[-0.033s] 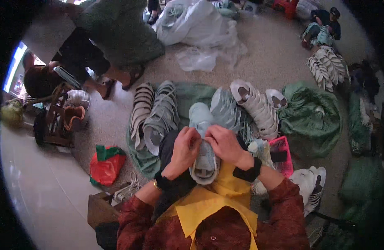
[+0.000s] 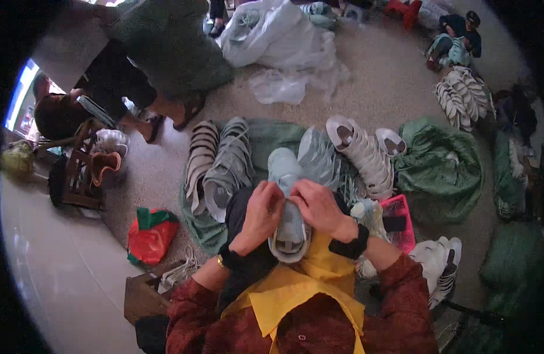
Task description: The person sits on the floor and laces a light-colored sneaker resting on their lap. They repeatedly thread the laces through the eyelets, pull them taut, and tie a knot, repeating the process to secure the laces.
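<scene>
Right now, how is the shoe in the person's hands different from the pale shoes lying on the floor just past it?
The mint sneaker is held by both hands, the left hand and right hand; the white strappy shoes lie untouched on the floor. The sneaker is single and pale green; the strappy shoes are stacked and whitish. Both are footwear.

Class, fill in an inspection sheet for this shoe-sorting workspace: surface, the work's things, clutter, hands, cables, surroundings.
Surface: speckled beige floor.
Work's things: pale mint sneaker on the lap, toe pointing away.
Clutter: grey laced shoes, white strapped shoes, green sacks, pink basket, red-green bag.
Hands: left hand and right hand both grip the sneaker at its laces.
Cables: nothing seen.
Surroundings: other people at the far side, white plastic bags.
</scene>
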### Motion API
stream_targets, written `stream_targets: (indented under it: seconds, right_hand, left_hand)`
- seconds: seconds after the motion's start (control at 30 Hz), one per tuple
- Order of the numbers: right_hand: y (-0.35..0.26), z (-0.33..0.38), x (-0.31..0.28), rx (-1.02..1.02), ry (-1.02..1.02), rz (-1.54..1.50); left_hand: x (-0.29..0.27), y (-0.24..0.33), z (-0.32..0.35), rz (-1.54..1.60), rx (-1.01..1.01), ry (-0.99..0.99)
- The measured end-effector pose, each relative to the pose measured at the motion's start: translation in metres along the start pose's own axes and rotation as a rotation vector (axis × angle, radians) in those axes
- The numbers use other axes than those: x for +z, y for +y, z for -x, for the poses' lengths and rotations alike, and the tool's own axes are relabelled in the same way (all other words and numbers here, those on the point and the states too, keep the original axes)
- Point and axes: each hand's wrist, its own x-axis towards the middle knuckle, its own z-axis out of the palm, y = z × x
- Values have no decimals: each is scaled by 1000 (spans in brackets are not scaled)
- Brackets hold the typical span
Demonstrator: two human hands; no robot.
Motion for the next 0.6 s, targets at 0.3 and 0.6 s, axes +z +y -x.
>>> stream_targets:
  seconds: [0.3,0.6]
  right_hand:
    - [-4,2,-5,50,28,-38]
    - [-30,-3,2,-69,19,90]
  left_hand:
    - [-11,-16,-7,241,-235,-234]
    - [-58,-16,3,153,-142,-106]
